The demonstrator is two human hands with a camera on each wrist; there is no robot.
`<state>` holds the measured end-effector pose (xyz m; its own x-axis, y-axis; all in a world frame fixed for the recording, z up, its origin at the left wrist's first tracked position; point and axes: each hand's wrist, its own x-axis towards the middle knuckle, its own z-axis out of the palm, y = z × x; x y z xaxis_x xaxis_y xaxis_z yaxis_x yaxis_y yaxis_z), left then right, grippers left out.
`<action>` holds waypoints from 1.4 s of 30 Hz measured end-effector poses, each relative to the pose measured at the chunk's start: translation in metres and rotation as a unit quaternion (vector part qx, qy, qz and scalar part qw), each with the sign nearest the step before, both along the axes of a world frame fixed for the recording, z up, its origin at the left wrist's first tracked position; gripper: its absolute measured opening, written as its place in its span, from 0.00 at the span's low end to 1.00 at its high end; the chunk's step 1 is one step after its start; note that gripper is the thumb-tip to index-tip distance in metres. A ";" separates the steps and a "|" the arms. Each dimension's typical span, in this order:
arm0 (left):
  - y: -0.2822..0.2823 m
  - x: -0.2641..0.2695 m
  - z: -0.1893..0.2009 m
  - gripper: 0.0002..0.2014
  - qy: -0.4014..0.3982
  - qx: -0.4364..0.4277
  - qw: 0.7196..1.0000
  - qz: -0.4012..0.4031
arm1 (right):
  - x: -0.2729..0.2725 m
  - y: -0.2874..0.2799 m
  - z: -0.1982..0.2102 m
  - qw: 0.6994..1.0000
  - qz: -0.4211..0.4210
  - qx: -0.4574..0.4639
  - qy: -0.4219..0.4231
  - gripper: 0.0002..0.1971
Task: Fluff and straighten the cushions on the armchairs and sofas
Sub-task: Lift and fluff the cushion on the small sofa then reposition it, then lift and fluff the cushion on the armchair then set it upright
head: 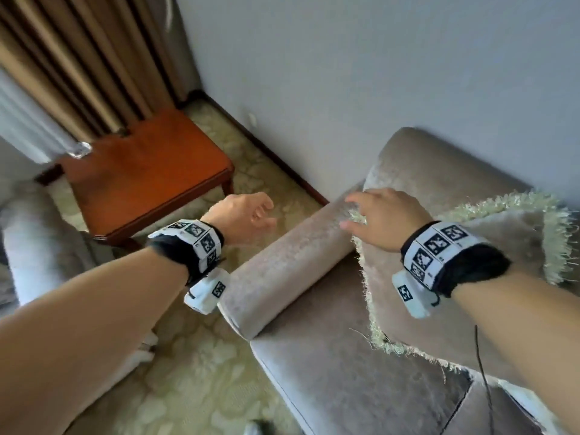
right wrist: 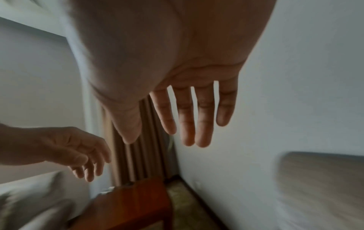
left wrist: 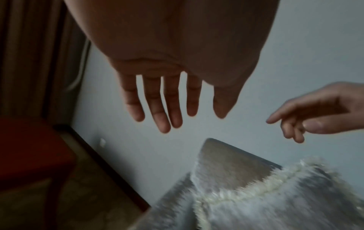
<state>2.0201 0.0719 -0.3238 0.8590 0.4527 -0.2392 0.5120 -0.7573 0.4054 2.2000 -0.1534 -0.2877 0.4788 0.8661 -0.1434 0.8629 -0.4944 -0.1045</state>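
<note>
A beige velvet cushion (head: 489,277) with a pale shaggy fringe leans tilted against the back of a beige armchair (head: 329,372), by its rolled left armrest (head: 282,265). My right hand (head: 376,218) hovers over the cushion's upper left corner with fingers spread and holds nothing; whether it touches the fringe is unclear. My left hand (head: 251,211) floats above the floor just left of the armrest, fingers relaxed and empty. The wrist views show both hands with straight fingers (left wrist: 157,105) (right wrist: 189,115) and nothing in them. The cushion (left wrist: 256,202) appears blurred below the left hand.
A red-brown wooden side table (head: 147,174) stands left of the armchair before brown curtains (head: 78,58). A second pale armchair's arm (head: 34,233) sits at the far left. A grey wall (head: 376,73) runs behind the armchair. Patterned carpet (head: 194,372) lies between the chairs.
</note>
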 end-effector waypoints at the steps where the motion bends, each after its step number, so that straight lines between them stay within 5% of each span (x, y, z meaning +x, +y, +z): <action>1: 0.013 -0.027 0.016 0.20 0.013 0.017 1.000 0.016 | -0.017 0.024 0.011 1.000 0.031 0.001 -0.003 0.29; 9: 0.089 -0.267 0.101 0.24 0.036 0.110 0.975 0.188 | -0.199 0.183 0.081 0.973 0.230 -0.005 -0.017 0.28; 20: 0.118 -0.556 0.157 0.26 0.107 0.206 0.924 0.304 | -0.478 0.319 0.134 0.912 0.406 0.015 -0.058 0.29; 32: 0.226 -0.693 0.126 0.22 0.159 0.151 0.893 0.393 | -0.630 0.495 0.113 0.841 0.532 -0.034 -0.090 0.29; 42: 0.350 -0.736 0.122 0.25 0.178 0.132 0.860 0.459 | -0.690 0.663 0.082 0.809 0.581 -0.058 -0.068 0.29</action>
